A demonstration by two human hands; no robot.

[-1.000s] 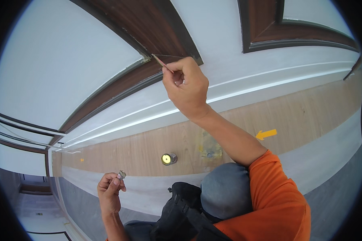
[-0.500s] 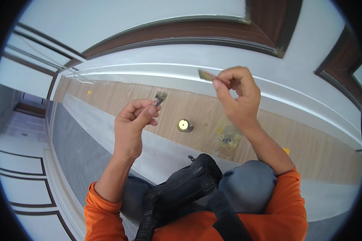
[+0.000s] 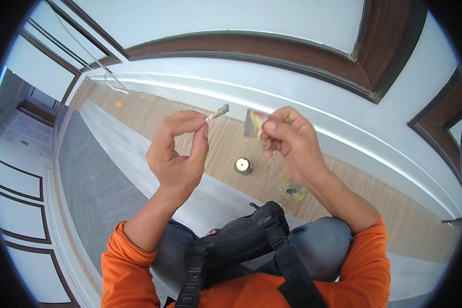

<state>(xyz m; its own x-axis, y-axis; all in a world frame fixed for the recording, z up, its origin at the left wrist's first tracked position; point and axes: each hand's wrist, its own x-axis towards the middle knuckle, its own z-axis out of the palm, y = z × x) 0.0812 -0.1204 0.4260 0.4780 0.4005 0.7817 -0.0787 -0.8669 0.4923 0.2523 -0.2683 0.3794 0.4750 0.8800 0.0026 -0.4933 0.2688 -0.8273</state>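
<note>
My left hand (image 3: pixel 177 156) pinches a small, narrow applicator (image 3: pixel 218 112) with grey-olive paste on its tip, held upward. Just right of it, my right hand (image 3: pixel 292 141) grips a small flat spreader (image 3: pixel 253 123), reddish at one edge and smeared with grey and yellowish paste; the two tools are apart. Below them a small round can (image 3: pixel 243 165) with a pale yellow top stands on the wood-look floor (image 3: pixel 200 159). A stained, yellowish plastic piece (image 3: pixel 294 187) with dark blobs lies to its right, partly beside my right forearm.
A white wall with dark brown panel mouldings (image 3: pixel 367 72) and a white skirting (image 3: pixel 359 141) runs ahead. Pale cables (image 3: pixel 118 88) hang at the far left corner. A doorway (image 3: pixel 38 108) is at left. My bent knees and a black strapped bag (image 3: pixel 251 231) are below.
My right hand has come down from the moulding corner to beside my left hand, which has risen. The spreader is turned flatter toward the view, and my head has turned.
</note>
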